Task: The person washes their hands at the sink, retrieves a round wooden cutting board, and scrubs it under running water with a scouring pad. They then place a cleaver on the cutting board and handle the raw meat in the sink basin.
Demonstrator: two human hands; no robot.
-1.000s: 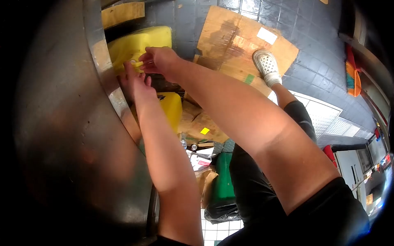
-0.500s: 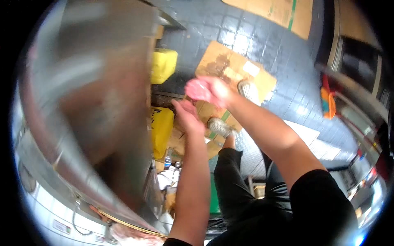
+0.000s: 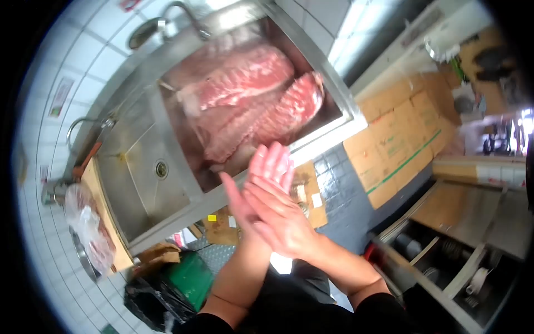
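Note:
My left hand (image 3: 242,210) is palm up with its fingers stretched out and its thumb apart. Across its palm and fingers lies my right hand (image 3: 285,221), flat, with extended fingers; the two touch and nothing shows between them. Just beyond my fingertips is a metal sink (image 3: 334,125) whose right basin holds large pieces of red meat (image 3: 245,78), one of them (image 3: 292,108) closest to my hands. The left basin (image 3: 139,183) has a round drain.
Plastic-wrapped meat (image 3: 89,228) rests near a wooden board (image 3: 105,206) at the left. Below the sink is a green bin (image 3: 189,281) beside a black bag (image 3: 150,300). Cardboard (image 3: 395,145) lies to the right, above an open metal unit (image 3: 439,222).
The view has swung from the floor and yellow containers to the sink. My hands, at a yellow container one second ago and then apart, are now pressed together.

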